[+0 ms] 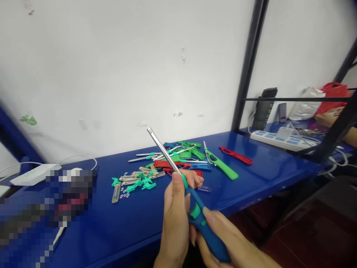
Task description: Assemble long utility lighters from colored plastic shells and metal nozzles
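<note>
A long-nosed lighter (209,235) with a blue handle, a green trigger and a silver metal tube is held up in front of me, tilted with its tip toward the upper left. My left hand (176,219) grips it where the tube meets the handle, thumb along the tube. Around the blue handle are the fingers of my right hand (231,234), its thumb near the trigger. Behind them on the blue table lie loose parts: red handle shells (171,163), metal tubes (145,158), clear fuel tanks (116,193) and green triggers (136,185).
A green lighter (223,167) and a red shell (237,155) lie to the right on the table (134,227). At left are a white box (35,175) with cables and a pixelated area. Beyond a dark post (248,67) are a power strip (281,140), bags and another person's arm (351,136).
</note>
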The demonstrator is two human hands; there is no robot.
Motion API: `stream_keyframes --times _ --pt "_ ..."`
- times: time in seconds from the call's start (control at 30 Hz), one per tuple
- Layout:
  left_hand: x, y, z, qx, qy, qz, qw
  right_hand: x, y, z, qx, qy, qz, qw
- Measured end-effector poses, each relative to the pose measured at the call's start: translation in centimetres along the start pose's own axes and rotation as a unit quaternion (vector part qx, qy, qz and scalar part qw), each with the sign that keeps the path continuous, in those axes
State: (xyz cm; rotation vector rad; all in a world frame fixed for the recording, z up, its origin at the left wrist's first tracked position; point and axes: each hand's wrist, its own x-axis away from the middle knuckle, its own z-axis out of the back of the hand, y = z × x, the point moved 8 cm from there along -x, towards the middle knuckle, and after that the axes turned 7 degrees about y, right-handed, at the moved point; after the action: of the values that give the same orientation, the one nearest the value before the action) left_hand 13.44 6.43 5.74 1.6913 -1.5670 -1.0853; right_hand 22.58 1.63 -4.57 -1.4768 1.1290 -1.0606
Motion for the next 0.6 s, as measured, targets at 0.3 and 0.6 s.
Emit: stream_keyframes --times 0.3,0.6 --pt "0.0 1.8 -2.3 -0.534 -0.229 -0.073 0.811 0.1 -12.3 19.4 0.322 0.399 0.114 0.851" --pt "1.0 4.6 10.5 -0.721 -0.193 -0.172 0.644 -1.1 -13.4 29.3 0.56 0.522 0.09 0.637"
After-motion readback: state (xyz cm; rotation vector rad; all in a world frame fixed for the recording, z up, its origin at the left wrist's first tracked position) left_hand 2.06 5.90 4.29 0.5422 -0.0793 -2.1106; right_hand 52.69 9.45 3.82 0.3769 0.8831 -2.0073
